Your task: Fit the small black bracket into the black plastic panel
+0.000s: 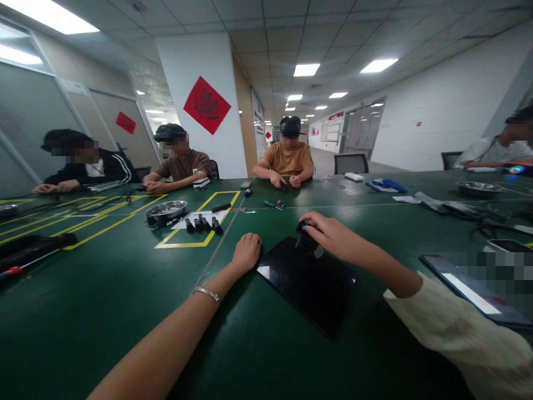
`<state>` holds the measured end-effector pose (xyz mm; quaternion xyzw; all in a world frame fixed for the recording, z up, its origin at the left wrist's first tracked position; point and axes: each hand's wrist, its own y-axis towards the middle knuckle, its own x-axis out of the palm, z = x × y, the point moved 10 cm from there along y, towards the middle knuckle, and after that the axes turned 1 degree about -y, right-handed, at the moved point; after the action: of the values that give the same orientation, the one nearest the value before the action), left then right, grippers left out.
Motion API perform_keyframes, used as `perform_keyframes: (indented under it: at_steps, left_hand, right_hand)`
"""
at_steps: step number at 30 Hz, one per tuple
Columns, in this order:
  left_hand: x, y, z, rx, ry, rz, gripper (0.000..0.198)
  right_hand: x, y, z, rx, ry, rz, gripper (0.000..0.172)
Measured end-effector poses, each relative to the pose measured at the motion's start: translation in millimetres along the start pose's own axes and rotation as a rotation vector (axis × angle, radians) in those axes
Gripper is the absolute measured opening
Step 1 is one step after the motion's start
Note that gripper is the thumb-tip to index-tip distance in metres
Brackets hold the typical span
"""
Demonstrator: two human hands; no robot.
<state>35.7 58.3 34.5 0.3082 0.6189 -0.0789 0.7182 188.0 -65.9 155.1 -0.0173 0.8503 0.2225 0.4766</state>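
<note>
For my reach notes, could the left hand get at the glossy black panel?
Likely yes: the left hand rests by the left corner of the glossy black panel, with nothing seen between them.

Now the right fingers (313,216) hide the black piece's (307,242) top; red-handled tool (14,270) cut off; distant posters (331,128) too small!

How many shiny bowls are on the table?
3. One bowl sits beyond and left of the left hand, a second bowl far right, a third bowl cut off at the left edge. More may be hidden.
</note>
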Motion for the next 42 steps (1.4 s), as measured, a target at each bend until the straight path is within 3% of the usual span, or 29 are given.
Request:
perform_keyframes:
  at_steps: [2,6,14,17,20,23,27,29,33,38,42]
  left_hand:
    - [0.4,0.3,-0.6,-0.004,-0.004,-0.008,0.021]
    - [1.9,0.8,-1.9,-0.019,-0.017,-0.022,0.019]
    - [-2.6,0.7,2.3,-0.019,-0.031,-0.020,0.017]
    - [-4.6,0.1,3.0,-0.003,-0.033,-0.001,0.017]
    - [-4.0,-0.5,2.9,0.007,-0.023,0.009,0.018]
    - [-4.1,-0.4,2.1,0.006,-0.035,0.024,0.019]
    - [-19.9,-0.4,1.9,0.002,-0.099,0.149,0.022]
    - [-34.1,-2.7,3.1,-0.010,-0.138,0.248,0.022]
    - [-57.0,-11.1,18.4,0.015,-0.204,0.374,0.022]
    - [-66.3,-20.5,47.8,0.151,-0.252,0.389,0.020]
    - [-65.0,-24.7,63.0,0.269,-0.239,0.351,0.020]
  right_hand:
    - [-6.7,3.7,19.8,0.054,-0.049,0.002,0.025]
    - [7.2,6.2,36.9,0.082,-0.048,-0.092,0.026]
    - [49.9,0.9,17.7,0.016,-0.232,-0.107,0.024]
    - [53.0,2.6,23.7,-0.007,-0.071,-0.141,0.025]
    - [39.1,10.1,57.4,0.050,0.091,-0.089,0.037]
    - [28.7,13.3,106.1,0.172,-0.114,0.003,0.032]
    - [70.0,6.5,141.4,0.163,-0.340,-0.240,0.027]
    - [83.2,2.8,147.1,0.148,-0.359,-0.285,0.020]
    - [78.8,1.7,153.3,0.187,-0.429,-0.239,0.018]
    - [60.1,5.7,162.2,0.211,-0.483,-0.111,0.037]
    - [72.3,8.8,164.9,0.126,-0.443,-0.137,0.028]
